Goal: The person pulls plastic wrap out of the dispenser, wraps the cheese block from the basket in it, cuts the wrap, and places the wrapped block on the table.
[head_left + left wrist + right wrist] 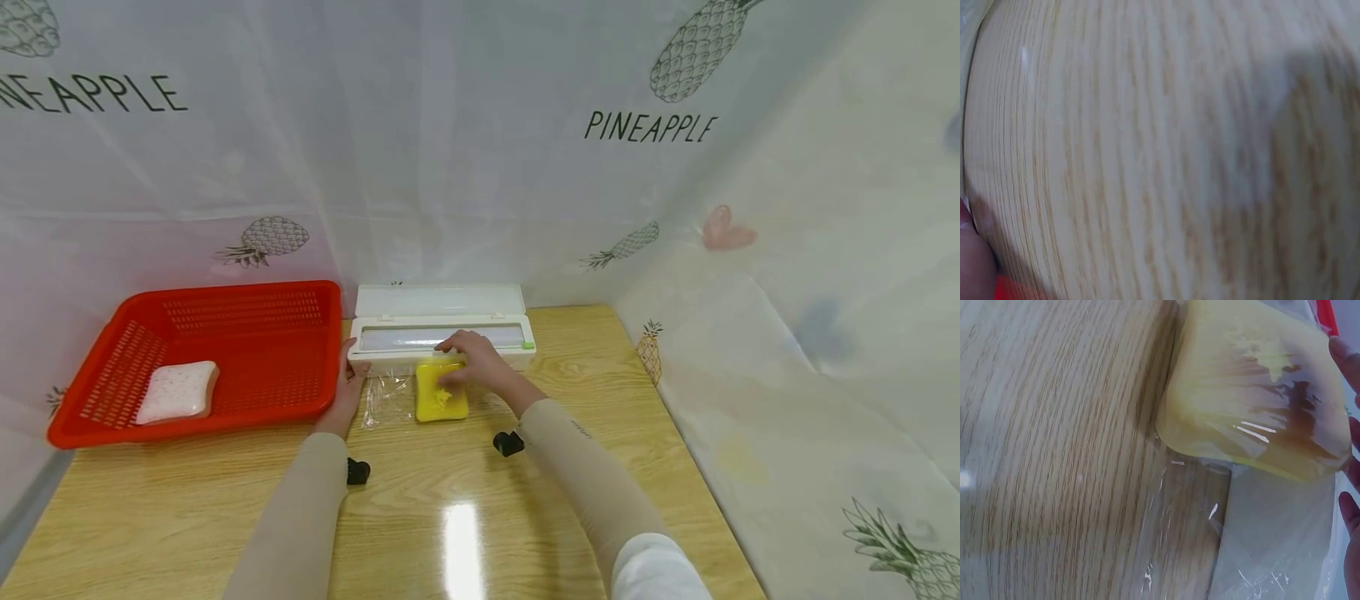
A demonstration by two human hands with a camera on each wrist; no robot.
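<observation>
A yellow sponge (430, 402), shaped like a slice of bread, lies against the front of a white cling film dispenser (523, 357). Clear cling film (387, 398) comes out below the dispenser and covers the sponge (1229, 406), with wrinkles and shine. My right hand (480, 360) is over the sponge's far edge, its fingers spread between sponge and dispenser. In the right wrist view, fingertips (1349, 509) show at that far edge. My left hand (347, 392) holds the dispenser's left end, thumb in front. The left wrist view shows mostly wood and one fingertip (974, 262).
A red plastic basket (262, 408) stands left of the dispenser, close to my left hand. Inside it lies a white speckled sponge (178, 390). The dispenser's lid (438, 300) is raised at the back, near a curtain printed with pineapples (450, 167). Underneath is a wooden table (405, 533).
</observation>
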